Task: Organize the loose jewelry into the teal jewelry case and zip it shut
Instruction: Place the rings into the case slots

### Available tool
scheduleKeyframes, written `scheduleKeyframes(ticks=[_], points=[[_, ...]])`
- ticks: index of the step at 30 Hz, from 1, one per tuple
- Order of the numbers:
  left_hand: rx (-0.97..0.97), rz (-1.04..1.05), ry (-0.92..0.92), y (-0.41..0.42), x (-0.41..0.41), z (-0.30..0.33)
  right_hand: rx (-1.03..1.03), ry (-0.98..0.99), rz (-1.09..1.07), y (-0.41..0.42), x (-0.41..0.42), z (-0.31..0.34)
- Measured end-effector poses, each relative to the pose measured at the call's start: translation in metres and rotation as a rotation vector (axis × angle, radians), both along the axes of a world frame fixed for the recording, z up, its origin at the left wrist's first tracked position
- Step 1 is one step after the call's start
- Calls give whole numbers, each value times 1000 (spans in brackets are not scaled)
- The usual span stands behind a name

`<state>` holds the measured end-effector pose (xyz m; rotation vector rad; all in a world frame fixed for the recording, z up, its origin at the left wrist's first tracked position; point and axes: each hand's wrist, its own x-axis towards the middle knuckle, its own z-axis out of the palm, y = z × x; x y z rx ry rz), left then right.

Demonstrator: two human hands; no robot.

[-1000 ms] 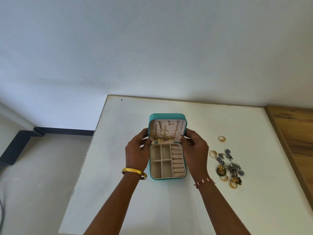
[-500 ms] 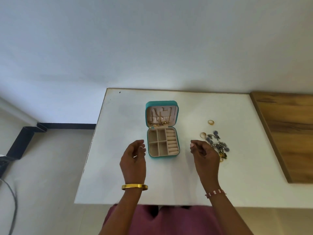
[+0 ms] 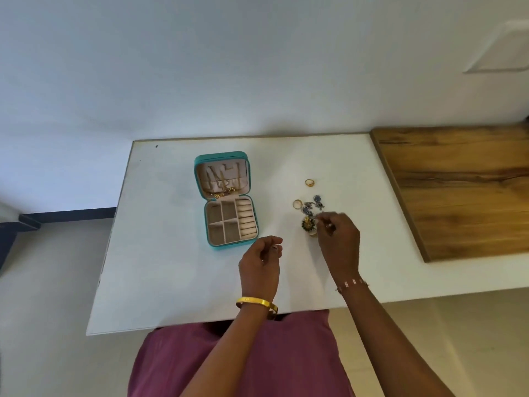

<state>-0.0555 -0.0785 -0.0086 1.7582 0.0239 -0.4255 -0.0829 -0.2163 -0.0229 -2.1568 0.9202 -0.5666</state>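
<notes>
Head view, looking down: I see the teal jewelry case (image 3: 226, 199) lying open on the white table (image 3: 160, 253), its lid (image 3: 221, 174) folded back toward the far edge with gold chains (image 3: 222, 192) hanging inside, its near half showing four empty square compartments (image 3: 221, 223) and a column of ring rolls (image 3: 246, 220) on the right. To the right of the case, well apart from it, the loose jewelry lies on the table: one gold ring (image 3: 309, 182) farthest away, a second gold ring (image 3: 297, 203) nearer, and a cluster of blue-and-silver earrings (image 3: 313, 206) just beside a dark green and gold flower piece (image 3: 307, 224). My right hand (image 3: 339, 242), with a beaded bracelet (image 3: 352, 283) at the wrist, reaches into the near side of that cluster, fingertips (image 3: 322, 220) pinched together on a small piece I cannot make out. My left hand (image 3: 259, 266), with a gold bangle (image 3: 256, 303) on its wrist, hangs above the table near the case's near right corner, fingers loosely curled and holding nothing. A wooden surface (image 3: 458, 190) adjoins the table on the right.
</notes>
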Motion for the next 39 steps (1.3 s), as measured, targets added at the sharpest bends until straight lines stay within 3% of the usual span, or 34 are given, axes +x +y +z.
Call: scheduleKeyframes(ticks=[11, 17, 24, 32, 36, 39], points=[[36, -14, -15, -28, 25, -5, -551, 337, 210, -25, 63, -17], [18, 39, 41, -20, 29, -4, -584, 320, 250, -16, 62, -19], [-39, 69, 49, -5, 25, 2, -220, 6, 285, 29, 35, 7], [-48, 127, -23, 22, 18, 19, 58, -62, 290, 80, 12, 35], [-44, 153, -60, 31, 21, 26, 383, -97, 317, 78, 14, 48], [-36, 154, -90, 35, 18, 30, 456, -84, 349, 74, 12, 51]])
